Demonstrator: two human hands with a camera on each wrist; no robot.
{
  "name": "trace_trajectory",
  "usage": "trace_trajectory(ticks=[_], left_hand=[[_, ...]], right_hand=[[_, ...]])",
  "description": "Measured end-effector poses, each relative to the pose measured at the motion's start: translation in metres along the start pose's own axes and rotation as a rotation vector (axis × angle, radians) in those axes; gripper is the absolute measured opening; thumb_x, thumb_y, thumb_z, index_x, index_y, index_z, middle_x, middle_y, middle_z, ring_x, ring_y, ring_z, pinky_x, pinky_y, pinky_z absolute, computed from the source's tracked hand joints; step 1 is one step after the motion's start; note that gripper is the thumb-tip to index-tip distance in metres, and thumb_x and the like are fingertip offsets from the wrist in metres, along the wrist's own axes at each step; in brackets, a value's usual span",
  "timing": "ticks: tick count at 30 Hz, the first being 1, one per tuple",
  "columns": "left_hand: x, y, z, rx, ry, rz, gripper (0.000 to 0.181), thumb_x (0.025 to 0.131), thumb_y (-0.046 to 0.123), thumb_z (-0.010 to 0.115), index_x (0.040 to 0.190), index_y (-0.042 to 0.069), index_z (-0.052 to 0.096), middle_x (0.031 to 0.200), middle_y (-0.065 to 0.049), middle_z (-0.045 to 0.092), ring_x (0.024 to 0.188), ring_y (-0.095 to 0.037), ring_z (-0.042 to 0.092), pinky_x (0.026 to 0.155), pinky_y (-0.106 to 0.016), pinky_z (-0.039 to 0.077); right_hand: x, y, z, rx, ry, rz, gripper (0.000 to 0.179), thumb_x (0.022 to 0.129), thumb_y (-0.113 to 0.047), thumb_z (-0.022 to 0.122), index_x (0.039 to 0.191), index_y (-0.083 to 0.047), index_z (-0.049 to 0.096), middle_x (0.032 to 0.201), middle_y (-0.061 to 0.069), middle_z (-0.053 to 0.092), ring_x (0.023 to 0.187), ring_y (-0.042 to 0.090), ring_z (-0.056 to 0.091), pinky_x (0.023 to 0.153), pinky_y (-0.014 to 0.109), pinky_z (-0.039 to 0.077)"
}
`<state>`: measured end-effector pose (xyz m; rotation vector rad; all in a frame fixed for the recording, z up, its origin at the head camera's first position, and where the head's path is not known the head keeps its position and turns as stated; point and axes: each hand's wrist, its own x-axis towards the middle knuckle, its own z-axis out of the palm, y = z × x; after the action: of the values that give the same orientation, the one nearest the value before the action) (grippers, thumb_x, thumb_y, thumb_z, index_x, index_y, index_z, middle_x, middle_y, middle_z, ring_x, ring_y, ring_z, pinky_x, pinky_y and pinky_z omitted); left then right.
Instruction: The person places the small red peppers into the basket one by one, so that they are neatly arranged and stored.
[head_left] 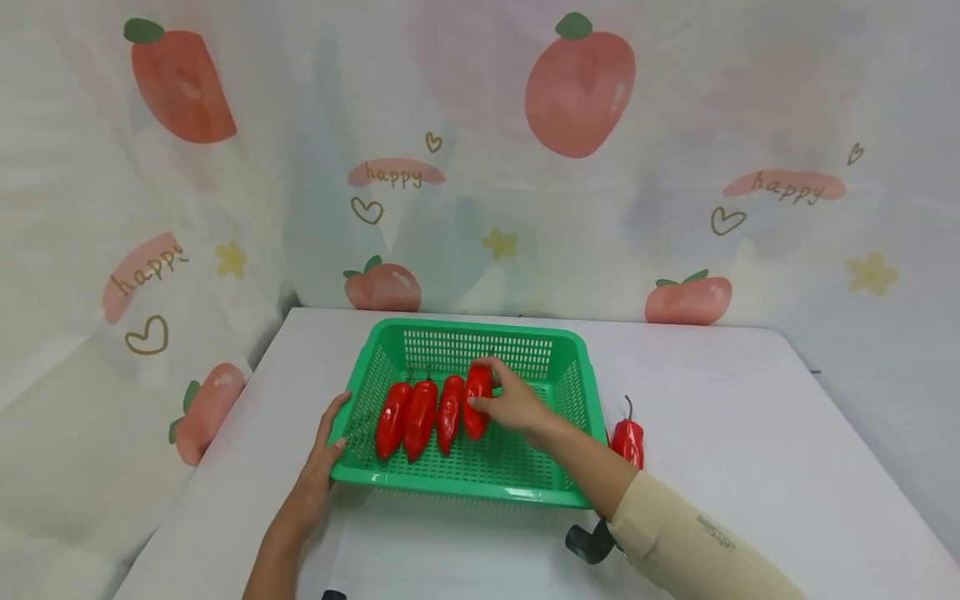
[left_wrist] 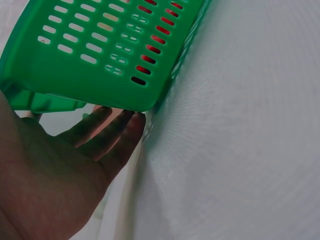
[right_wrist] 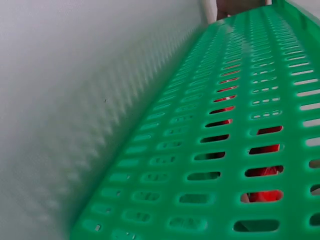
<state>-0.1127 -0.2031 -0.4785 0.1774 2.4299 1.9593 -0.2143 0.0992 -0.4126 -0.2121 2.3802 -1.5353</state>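
A green slotted plastic basket (head_left: 480,492) stands on the white table. Inside it, several long red peppers (head_left: 421,421) lie side by side in its left and middle part. My right hand (head_left: 513,404) reaches over the basket's right side and grips the rightmost pepper (head_left: 477,417) between thumb and fingers. At the basket's left rim, my left hand (head_left: 324,454) holds on, its fingers (left_wrist: 122,137) against the outside under the rim in the left wrist view. The right wrist view shows only the basket's slotted wall (right_wrist: 215,145), with red behind some slots; the right hand is hidden there.
Another red pepper (head_left: 628,442) lies on the table beyond the basket's right side, partly covered by my right forearm. A black curved piece (head_left: 588,543) shows under that forearm. A printed cloth (head_left: 480,108) hangs behind and left of the table (head_left: 720,400).
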Motion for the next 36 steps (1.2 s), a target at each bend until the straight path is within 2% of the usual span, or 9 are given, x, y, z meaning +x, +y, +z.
trace_trajectory(ticks=[4, 7, 13, 18, 28, 32, 36], left_hand=[[0.000, 0.001, -0.001, 0.024, -0.003, 0.003, 0.056, 0.110, 0.026, 0.026, 0.164, 0.040, 0.017, 0.166, -0.008, 0.015, 0.138, -0.035, 0.027, 0.100, -0.054, 0.033], [0.001, 0.002, -0.002, 0.029, -0.004, 0.007, 0.056, 0.110, 0.027, 0.026, 0.164, 0.040, 0.017, 0.166, -0.008, 0.015, 0.141, -0.035, 0.025, 0.102, -0.056, 0.032], [0.003, 0.001, -0.002, 0.015, -0.018, 0.013, 0.055, 0.111, 0.028, 0.026, 0.164, 0.039, 0.016, 0.167, -0.008, 0.013, 0.142, -0.035, 0.024, 0.104, -0.058, 0.030], [0.003, 0.002, -0.001, 0.008, -0.020, 0.002, 0.055, 0.111, 0.028, 0.026, 0.164, 0.039, 0.016, 0.167, -0.008, 0.014, 0.139, -0.036, 0.027, 0.102, -0.056, 0.033], [0.000, 0.004, -0.001, 0.009, -0.017, -0.012, 0.056, 0.110, 0.029, 0.026, 0.165, 0.039, 0.015, 0.168, -0.008, 0.010, 0.142, -0.037, 0.024, 0.103, -0.060, 0.031], [0.000, 0.003, -0.001, 0.013, -0.010, -0.020, 0.057, 0.110, 0.027, 0.026, 0.164, 0.040, 0.015, 0.169, -0.007, 0.009, 0.144, -0.037, 0.020, 0.105, -0.061, 0.031], [0.001, 0.001, 0.000, 0.003, -0.012, -0.017, 0.057, 0.110, 0.029, 0.026, 0.165, 0.040, 0.014, 0.169, -0.007, 0.008, 0.145, -0.038, 0.019, 0.105, -0.060, 0.031]], right_hand=[[0.001, 0.004, 0.003, -0.012, 0.012, -0.006, 0.060, 0.094, -0.004, 0.072, 0.149, -0.015, 0.051, 0.134, 0.019, 0.055, 0.115, 0.035, 0.058, 0.082, 0.044, 0.056], [0.003, 0.008, 0.008, -0.061, 0.021, -0.010, 0.062, 0.091, -0.002, 0.074, 0.148, -0.015, 0.052, 0.135, 0.019, 0.055, 0.118, 0.037, 0.057, 0.080, 0.042, 0.057], [0.005, 0.014, 0.013, -0.103, 0.047, 0.033, 0.063, 0.088, -0.003, 0.078, 0.146, -0.017, 0.056, 0.136, 0.021, 0.048, 0.121, 0.038, 0.051, 0.078, 0.040, 0.058], [0.008, 0.018, 0.013, -0.108, 0.016, 0.044, 0.066, 0.085, -0.001, 0.081, 0.145, -0.015, 0.057, 0.138, 0.020, 0.050, 0.123, 0.038, 0.051, 0.080, 0.042, 0.058], [0.008, 0.019, 0.014, -0.140, 0.019, 0.003, 0.066, 0.083, 0.001, 0.082, 0.143, -0.013, 0.059, 0.128, 0.016, 0.061, 0.117, 0.036, 0.057, 0.078, 0.042, 0.058], [0.008, 0.019, 0.015, -0.162, 0.016, 0.009, 0.065, 0.083, -0.001, 0.083, 0.143, -0.013, 0.059, 0.129, 0.018, 0.057, 0.114, 0.036, 0.057, 0.076, 0.040, 0.059], [0.009, 0.019, 0.017, -0.188, 0.045, 0.022, 0.064, 0.083, -0.004, 0.085, 0.141, -0.015, 0.061, 0.127, 0.020, 0.050, 0.103, 0.033, 0.058, 0.071, 0.037, 0.057]])
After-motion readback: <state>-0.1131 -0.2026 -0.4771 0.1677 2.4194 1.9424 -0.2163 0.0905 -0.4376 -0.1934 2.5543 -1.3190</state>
